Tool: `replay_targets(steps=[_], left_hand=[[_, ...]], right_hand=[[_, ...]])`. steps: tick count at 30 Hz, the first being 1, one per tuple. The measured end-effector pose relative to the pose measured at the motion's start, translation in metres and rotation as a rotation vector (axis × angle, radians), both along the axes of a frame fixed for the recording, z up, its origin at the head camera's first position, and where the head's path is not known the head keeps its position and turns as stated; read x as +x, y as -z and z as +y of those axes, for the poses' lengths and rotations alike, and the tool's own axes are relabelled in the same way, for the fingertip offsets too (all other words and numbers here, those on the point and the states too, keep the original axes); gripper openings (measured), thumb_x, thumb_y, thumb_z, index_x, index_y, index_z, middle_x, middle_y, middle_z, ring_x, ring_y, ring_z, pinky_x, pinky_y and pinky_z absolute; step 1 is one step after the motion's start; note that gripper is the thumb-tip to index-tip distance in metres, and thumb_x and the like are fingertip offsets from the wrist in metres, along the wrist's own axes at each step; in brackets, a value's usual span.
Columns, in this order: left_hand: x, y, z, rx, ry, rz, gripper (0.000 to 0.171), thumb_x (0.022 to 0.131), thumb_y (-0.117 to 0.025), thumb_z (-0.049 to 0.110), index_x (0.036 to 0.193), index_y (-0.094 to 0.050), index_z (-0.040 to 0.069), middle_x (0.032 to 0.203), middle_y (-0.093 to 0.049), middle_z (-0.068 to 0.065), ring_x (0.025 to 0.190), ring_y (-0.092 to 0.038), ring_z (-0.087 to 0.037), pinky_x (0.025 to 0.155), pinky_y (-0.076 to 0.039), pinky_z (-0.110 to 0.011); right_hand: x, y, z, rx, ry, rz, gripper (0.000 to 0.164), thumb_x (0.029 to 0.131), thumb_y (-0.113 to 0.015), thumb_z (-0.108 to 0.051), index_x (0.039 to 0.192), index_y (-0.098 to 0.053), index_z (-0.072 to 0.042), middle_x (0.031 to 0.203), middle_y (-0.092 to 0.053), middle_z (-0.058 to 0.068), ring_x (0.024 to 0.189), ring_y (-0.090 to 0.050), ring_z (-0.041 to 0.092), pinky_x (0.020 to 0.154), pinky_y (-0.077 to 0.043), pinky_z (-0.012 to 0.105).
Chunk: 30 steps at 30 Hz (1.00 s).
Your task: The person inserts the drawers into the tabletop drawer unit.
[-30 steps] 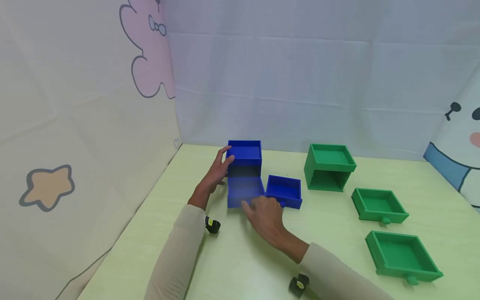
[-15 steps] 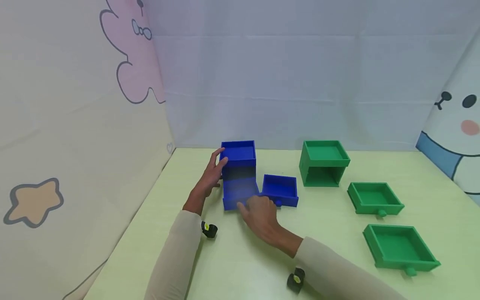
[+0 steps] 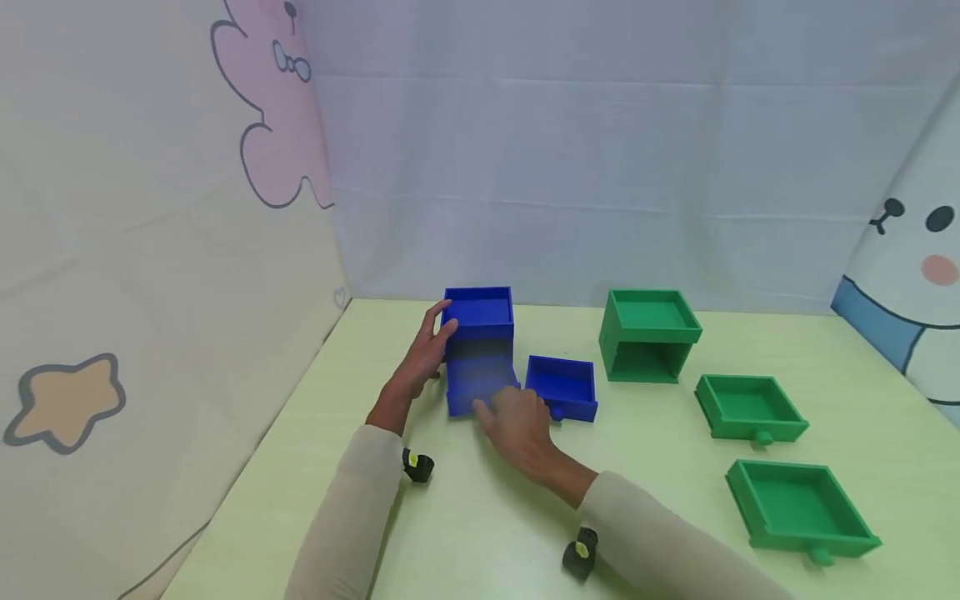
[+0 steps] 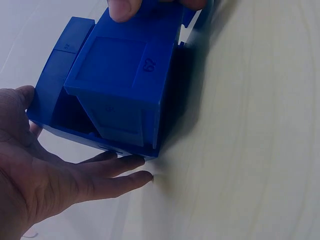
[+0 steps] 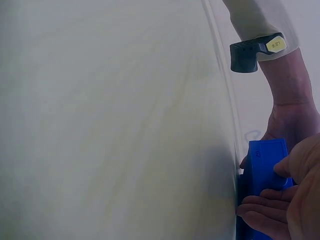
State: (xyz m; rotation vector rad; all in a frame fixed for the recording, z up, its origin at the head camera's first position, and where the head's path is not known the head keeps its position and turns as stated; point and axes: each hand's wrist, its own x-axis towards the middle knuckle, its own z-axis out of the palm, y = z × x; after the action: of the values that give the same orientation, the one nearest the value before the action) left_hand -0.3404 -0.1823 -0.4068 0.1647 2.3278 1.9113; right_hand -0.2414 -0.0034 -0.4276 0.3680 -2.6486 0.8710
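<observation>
A blue cabinet [image 3: 480, 310] with a shallow tray top stands at the back left. A blue drawer [image 3: 471, 403] sits partway in its lower opening, front sticking out. My left hand [image 3: 422, 360] lies against the cabinet's left side, thumb near the front edge; in the left wrist view its fingers [image 4: 117, 186] run mostly straight along that side. My right hand [image 3: 519, 427] is at the drawer front, and in the right wrist view the thumb and fingers pinch its round knob [image 5: 280, 181]. Above the drawer, the upper opening is dark.
Another blue drawer [image 3: 561, 385] lies right beside my right hand. Farther right stands a green cabinet [image 3: 651, 312] with an open front. Two green drawers, a smaller [image 3: 750, 407] and a larger [image 3: 795, 504], lie at the right. Cloth walls [image 3: 570, 150] border the table.
The pinched blue drawer has slid slightly deeper into the cabinet, my right hand moving with it. My left hand stays on the cabinet's side. The head view has shifted a little.
</observation>
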Motion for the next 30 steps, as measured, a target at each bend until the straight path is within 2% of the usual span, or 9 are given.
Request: replay_targets(steps=[4,9,16,25,30], left_hand=[[0.0001,-0.0044,-0.0014,-0.005,0.013,-0.010,0.057,0.106,-0.041,0.047,0.157,-0.019,0.037,0.166,-0.010,-0.012,0.135,-0.031,-0.059,0.094,-0.028,-0.080],[0.0004,-0.0031,-0.0028,-0.011,-0.016,0.026,0.054,0.104,-0.042,0.053,0.154,-0.023,0.042,0.165,-0.013,-0.009,0.136,-0.031,-0.058,0.094,-0.027,-0.081],[0.0027,0.0005,0.0019,-0.010,-0.020,0.020,0.051,0.104,-0.043,0.051,0.151,-0.026,0.045,0.164,-0.016,-0.009,0.132,-0.036,-0.059,0.093,-0.030,-0.080],[0.0041,-0.0005,0.0031,-0.009,-0.025,0.013,0.051,0.104,-0.043,0.050,0.152,-0.025,0.043,0.164,-0.016,-0.012,0.132,-0.036,-0.059,0.093,-0.030,-0.080],[0.0037,-0.0002,0.0032,-0.006,-0.024,0.008,0.052,0.105,-0.043,0.050,0.153,-0.025,0.042,0.164,-0.017,-0.013,0.133,-0.035,-0.059,0.093,-0.030,-0.080]], right_hand=[[-0.0029,-0.0005,-0.0026,-0.002,0.009,0.020,0.058,0.091,-0.067,-0.031,0.049,-0.028,-0.020,0.050,-0.015,-0.011,0.047,-0.022,0.010,0.042,-0.029,0.029],[-0.0063,-0.0013,-0.0063,0.003,-0.001,0.014,0.059,0.092,-0.067,-0.032,0.049,-0.028,-0.020,0.050,-0.015,-0.011,0.046,-0.022,0.009,0.043,-0.028,0.028],[-0.0046,-0.0006,-0.0059,0.056,0.008,-0.015,0.060,0.094,-0.067,-0.035,0.049,-0.031,-0.018,0.048,-0.017,-0.009,0.044,-0.024,0.010,0.043,-0.027,0.028],[-0.0068,0.0006,-0.0058,0.110,0.004,-0.031,0.059,0.095,-0.065,-0.040,0.049,-0.036,-0.018,0.047,-0.021,-0.008,0.041,-0.034,0.013,0.044,-0.034,0.031],[-0.0076,0.0009,-0.0053,0.126,0.012,-0.019,0.059,0.095,-0.066,-0.039,0.049,-0.036,-0.018,0.047,-0.021,-0.008,0.041,-0.035,0.013,0.044,-0.036,0.032]])
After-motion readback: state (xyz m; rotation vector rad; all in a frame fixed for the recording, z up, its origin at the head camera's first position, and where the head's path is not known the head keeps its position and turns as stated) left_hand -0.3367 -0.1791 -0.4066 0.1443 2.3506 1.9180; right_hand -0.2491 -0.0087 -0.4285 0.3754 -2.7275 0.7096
